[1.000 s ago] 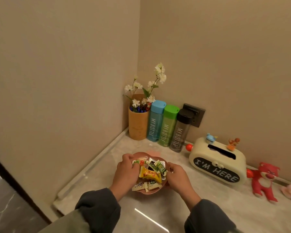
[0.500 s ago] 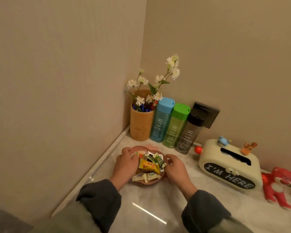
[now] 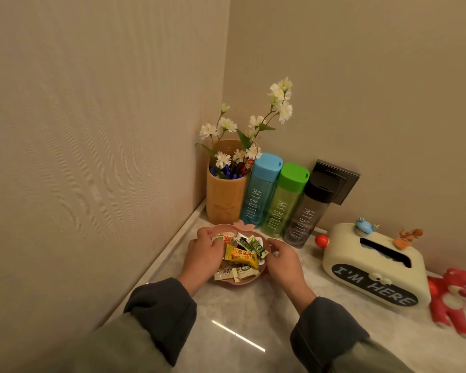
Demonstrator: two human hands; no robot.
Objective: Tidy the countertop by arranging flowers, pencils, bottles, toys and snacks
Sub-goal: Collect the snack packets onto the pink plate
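Place: home corner, domestic.
Evidence: marble bench (image 3: 242, 313), wall socket (image 3: 339, 181), novelty tissue box (image 3: 371, 267), plush toy (image 3: 457, 300).

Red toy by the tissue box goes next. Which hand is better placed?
Right, probably. The right hand grips the snack dish on the side toward the red toy; the left hand is on the wall side, farther off.

- Behind the snack dish (image 3: 237, 283) I see a wooden cup (image 3: 224, 196) and three bottles (image 3: 281, 205) in a tight row at the wall, closing that side.
- Flowers (image 3: 280, 103) lean out above that row, behind the dish.
- Left of the dish, the side wall (image 3: 105, 184) leaves only a narrow strip.
- Right of the dish, a tissue box (image 3: 371, 267) stands near, with a narrow gap between.
- In front of the dish I have open countertop (image 3: 240, 316).
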